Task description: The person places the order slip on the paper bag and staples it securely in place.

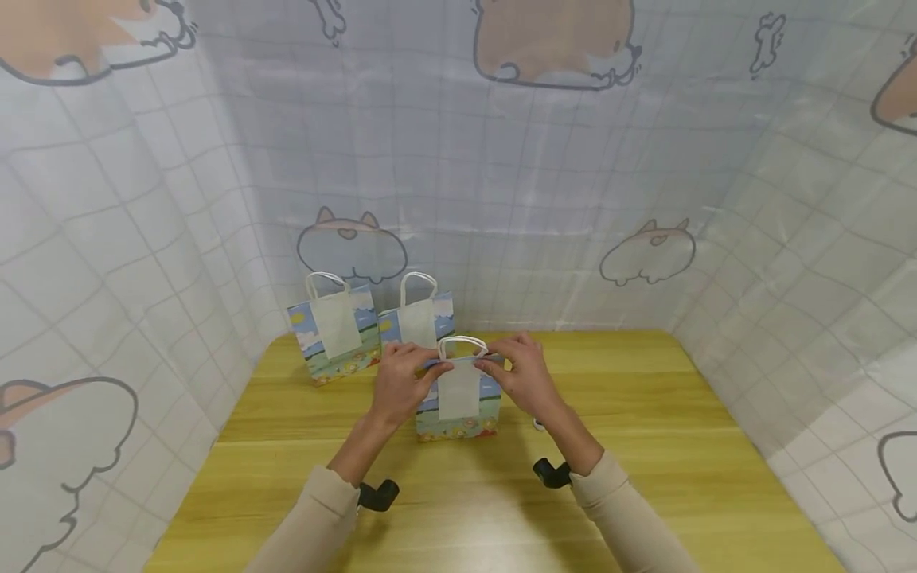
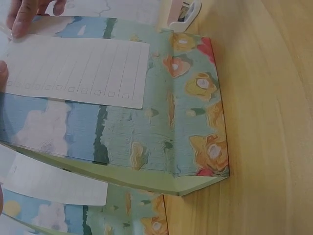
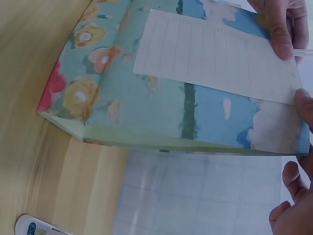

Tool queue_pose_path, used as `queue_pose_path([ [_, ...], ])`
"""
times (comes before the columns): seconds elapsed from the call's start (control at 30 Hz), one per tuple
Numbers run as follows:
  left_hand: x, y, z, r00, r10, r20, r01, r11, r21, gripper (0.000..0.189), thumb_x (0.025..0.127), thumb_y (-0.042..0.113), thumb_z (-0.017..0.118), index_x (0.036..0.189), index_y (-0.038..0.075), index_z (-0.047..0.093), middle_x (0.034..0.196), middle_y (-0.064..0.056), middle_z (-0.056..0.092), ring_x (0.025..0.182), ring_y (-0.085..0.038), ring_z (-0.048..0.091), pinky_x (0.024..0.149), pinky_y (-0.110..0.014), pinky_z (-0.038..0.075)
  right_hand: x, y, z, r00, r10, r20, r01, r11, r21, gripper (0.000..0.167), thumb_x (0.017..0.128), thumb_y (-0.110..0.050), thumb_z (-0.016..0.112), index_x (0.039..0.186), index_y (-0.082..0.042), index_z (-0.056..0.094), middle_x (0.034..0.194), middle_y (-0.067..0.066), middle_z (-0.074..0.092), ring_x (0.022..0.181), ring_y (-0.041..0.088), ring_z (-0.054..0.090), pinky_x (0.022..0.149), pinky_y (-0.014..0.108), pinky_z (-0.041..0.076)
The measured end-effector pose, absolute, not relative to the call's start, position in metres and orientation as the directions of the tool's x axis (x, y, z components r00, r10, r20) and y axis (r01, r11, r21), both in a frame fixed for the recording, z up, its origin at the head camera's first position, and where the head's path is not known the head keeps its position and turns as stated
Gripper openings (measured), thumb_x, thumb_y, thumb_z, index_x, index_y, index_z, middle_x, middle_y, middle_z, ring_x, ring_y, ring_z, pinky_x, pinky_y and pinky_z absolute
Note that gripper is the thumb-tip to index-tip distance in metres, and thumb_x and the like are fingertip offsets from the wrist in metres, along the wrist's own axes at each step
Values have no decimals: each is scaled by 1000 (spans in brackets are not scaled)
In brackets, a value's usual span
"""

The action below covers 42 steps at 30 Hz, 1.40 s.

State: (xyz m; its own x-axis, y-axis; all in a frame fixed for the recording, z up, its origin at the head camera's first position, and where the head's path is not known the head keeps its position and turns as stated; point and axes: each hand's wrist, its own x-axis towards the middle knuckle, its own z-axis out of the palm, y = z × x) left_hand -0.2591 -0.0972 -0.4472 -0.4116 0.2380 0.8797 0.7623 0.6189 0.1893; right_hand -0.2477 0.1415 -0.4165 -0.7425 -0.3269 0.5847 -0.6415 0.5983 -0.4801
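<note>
A small paper gift bag [image 1: 426, 422] with painted sky, grass and flowers stands upright in front of me. A white sheet [image 1: 459, 391] with ruled lines and small checkboxes lies flat on its front, just below the white handle [image 1: 462, 341]. My left hand [image 1: 401, 383] pinches the top edge left of the handle, thumb in front and fingers behind. At the right of the handle, my right hand [image 1: 528, 376] pinches the same edge in the same way. Both thumbs are near the sheet's upper corners.
Two matching bags, one at the far left [image 1: 365, 318] and one behind the held bag [image 1: 444, 306], stand with similar sheets on them. A small white and pink device [image 2: 184, 14] lies on the wooden table [image 1: 645, 446] to the right. Patterned curtains [image 1: 501, 199] enclose the back and sides.
</note>
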Motion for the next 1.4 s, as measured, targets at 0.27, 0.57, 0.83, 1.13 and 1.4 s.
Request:
queue_pose_path([
  [0.27, -259, -95, -448, -390, 215, 895, 774, 604, 192, 23, 72, 22, 89, 89, 10, 80, 79, -3, 76, 72, -19, 66, 70, -40, 38, -246, 139, -420, -750, -294, 592, -622, 618, -482, 10, 94, -30, 72, 99, -25, 78, 96, -9, 74, 88, 12, 47, 78, 43, 25],
  [0.57, -260, -93, -451, -404, 203, 892, 768, 605, 210, 22, 74, 25, 88, 89, 10, 81, 80, -3, 76, 74, -20, 66, 71, -39, 39, -245, 136, -420, -783, -270, 560, -592, 600, -538, 10, 94, -35, 71, 97, -28, 77, 97, -12, 74, 85, 11, 45, 77, 43, 24],
  [0.83, -259, -92, -451, -423, 181, 888, 762, 602, 240, 21, 74, 25, 88, 89, 10, 81, 82, -2, 77, 75, -20, 67, 73, -41, 39, -243, 133, -420, -800, -254, 543, -571, 599, -561, 8, 94, -32, 71, 95, -27, 77, 95, -13, 73, 84, 16, 46, 79, 45, 24],
  [1.13, -257, -92, -451, -471, 169, 866, 740, 610, 284, 20, 79, 28, 85, 91, 13, 81, 85, -1, 77, 78, -20, 68, 76, -42, 39, -244, 129, -421, -817, -220, 533, -547, 587, -597, 15, 96, -38, 69, 98, -28, 79, 99, -12, 75, 85, 13, 48, 80, 42, 25],
  [1.4, -257, -90, -452, -440, 163, 883, 759, 593, 269, 20, 76, 23, 87, 91, 11, 81, 84, -1, 77, 76, -19, 68, 74, -42, 38, -242, 126, -421, -828, -183, 530, -520, 603, -605, 22, 94, -47, 68, 91, -27, 78, 97, -11, 75, 86, 12, 49, 79, 43, 27],
])
